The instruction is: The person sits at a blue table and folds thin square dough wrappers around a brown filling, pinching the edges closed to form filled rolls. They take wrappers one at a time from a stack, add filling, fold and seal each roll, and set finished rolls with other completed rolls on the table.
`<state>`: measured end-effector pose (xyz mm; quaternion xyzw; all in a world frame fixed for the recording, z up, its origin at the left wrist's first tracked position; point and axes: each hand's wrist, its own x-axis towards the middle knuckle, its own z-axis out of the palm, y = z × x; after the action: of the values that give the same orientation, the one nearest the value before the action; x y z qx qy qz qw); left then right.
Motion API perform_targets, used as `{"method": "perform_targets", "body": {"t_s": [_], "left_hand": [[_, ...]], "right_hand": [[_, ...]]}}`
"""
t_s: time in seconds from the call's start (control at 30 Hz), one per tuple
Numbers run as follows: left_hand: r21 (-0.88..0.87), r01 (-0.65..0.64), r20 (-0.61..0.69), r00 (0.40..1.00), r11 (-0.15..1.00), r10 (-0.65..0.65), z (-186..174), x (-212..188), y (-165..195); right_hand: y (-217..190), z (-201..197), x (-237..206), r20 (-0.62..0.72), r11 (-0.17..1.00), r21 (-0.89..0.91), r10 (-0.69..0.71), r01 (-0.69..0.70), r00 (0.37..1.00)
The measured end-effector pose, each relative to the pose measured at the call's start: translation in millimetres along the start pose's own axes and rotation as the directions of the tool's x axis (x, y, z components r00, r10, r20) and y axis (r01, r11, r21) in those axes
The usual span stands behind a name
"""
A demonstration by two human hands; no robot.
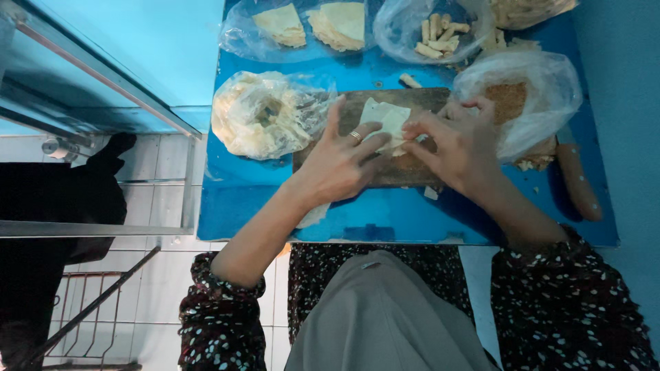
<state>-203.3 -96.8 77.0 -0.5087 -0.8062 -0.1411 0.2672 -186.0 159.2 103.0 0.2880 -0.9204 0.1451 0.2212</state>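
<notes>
A pale square wrapper sheet (386,118) lies on a wooden cutting board (357,106) on a blue table (234,192). My left hand (338,159), with a ring on one finger, presses on the sheet's left side, fingers spread. My right hand (459,141) pinches the sheet's right edge with thumb and fingertips and folds it over.
A clear bag of stacked wrappers (265,113) lies left of the board. A bag of brown crumbs (512,99) sits at the right, with a wooden handle (577,180) beside it. Bags of folded sheets (309,26) and rolled pieces (440,34) stand at the back. One loose roll (411,80) lies behind the board.
</notes>
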Motion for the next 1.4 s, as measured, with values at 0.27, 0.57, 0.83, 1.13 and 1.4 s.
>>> {"method": "perform_targets", "body": {"t_s": [0.27,0.57,0.83,1.13,1.4], "left_hand": [[-0.092,0.059,-0.006,0.998,0.994,-0.06,-2.8,-2.7,-0.9],[-0.078,0.077,0.002,0.997,0.994,-0.077,-8.0,3.7,1.3],[-0.086,0.108,0.049,0.993,0.99,-0.105,-21.5,1.4,-0.2],[-0.008,0.147,0.134,0.98,0.989,-0.145,-23.5,0.7,-4.3],[-0.073,0.56,0.036,0.828,0.825,-0.559,-47.4,-33.5,35.0]], "right_hand": [[11.2,1.6,4.2,0.15,0.861,0.385,0.298,-0.333,0.943],[-1.2,-13.3,-4.7,-0.068,0.953,0.284,0.127,-0.103,0.99],[0.2,-5.7,-7.6,-0.162,0.964,0.253,0.13,-0.086,0.978],[-24.8,-2.6,-19.5,-0.135,0.988,-0.017,-0.152,0.151,0.979],[-39.8,-8.8,-31.8,-0.106,0.908,-0.227,-0.381,0.351,0.918]]}}
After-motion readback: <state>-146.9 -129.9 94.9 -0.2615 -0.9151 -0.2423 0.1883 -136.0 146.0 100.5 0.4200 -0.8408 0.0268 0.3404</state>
